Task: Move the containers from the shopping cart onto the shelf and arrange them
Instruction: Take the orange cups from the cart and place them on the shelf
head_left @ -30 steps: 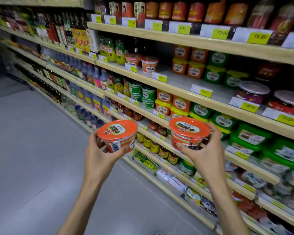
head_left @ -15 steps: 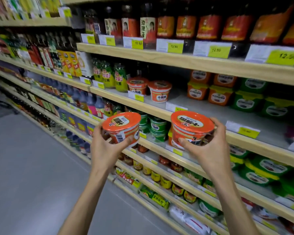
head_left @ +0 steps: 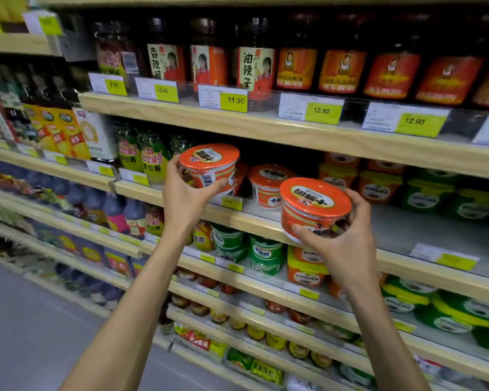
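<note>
As both arms reach up, each hand cups one tub from below, lids level, probably to set them flat. Right hand (head_left: 347, 244) is clamped on the right tub (head_left: 315, 207), over the shelf (head_left: 424, 235) lip. Left hand (head_left: 185, 193) is clamped on the left tub (head_left: 209, 165), above a shelved tub. Glossy orange lids, tapered round walls.

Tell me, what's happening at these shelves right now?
A person is stocking a shop shelf, holding an orange-lidded tub in each hand. The left hand lifts the left tub up by the shelf edge, in front of two similar tubs on the shelf. The right hand holds the right tub lower, just off the shelf's front edge. Neither tub is set down yet.
</note>
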Available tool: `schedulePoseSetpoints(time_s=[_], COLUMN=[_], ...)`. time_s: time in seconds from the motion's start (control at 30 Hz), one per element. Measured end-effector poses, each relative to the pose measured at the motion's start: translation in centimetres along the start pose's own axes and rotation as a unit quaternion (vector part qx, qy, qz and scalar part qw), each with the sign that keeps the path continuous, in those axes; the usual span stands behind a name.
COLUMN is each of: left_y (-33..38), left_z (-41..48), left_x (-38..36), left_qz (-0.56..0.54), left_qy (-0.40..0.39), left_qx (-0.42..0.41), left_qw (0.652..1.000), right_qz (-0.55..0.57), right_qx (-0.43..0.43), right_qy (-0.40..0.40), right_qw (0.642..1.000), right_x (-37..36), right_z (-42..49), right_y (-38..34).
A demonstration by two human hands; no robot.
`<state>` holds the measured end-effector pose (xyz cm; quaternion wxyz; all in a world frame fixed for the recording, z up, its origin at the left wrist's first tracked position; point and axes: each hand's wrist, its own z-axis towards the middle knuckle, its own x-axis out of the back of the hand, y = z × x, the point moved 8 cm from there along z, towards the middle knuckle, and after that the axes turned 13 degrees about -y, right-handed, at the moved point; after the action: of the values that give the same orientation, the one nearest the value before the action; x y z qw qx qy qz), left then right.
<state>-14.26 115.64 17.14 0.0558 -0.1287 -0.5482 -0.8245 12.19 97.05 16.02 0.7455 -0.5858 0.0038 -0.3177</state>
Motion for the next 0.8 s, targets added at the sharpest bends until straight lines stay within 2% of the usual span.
schedulePoseSetpoints(time_s=[0.27, 0.47, 0.8], left_y=[-0.9, -2.3, -2.6], left_z=[6.1, 7.6, 8.0], left_x=[-0.7, -1.5, -1.5], left_qz=[-0.020, -0.018, 0.011], left_qy=[-0.065, -0.111, -0.133], left_qx=[-0.031, -0.035, -0.057], left_qw=[0.997, 0.993, 0.989], right_qz=[-0.015, -0.037, -0.086], right_qx=[-0.013, -0.020, -0.023], right_qy=[0.084, 0.112, 0.165], right_qw=[0.996, 0.993, 0.982], right_x=[-3.3, -5.2, -6.0], right_z=[1.6, 2.7, 6.3], right_y=[-2.0, -3.1, -4.0])
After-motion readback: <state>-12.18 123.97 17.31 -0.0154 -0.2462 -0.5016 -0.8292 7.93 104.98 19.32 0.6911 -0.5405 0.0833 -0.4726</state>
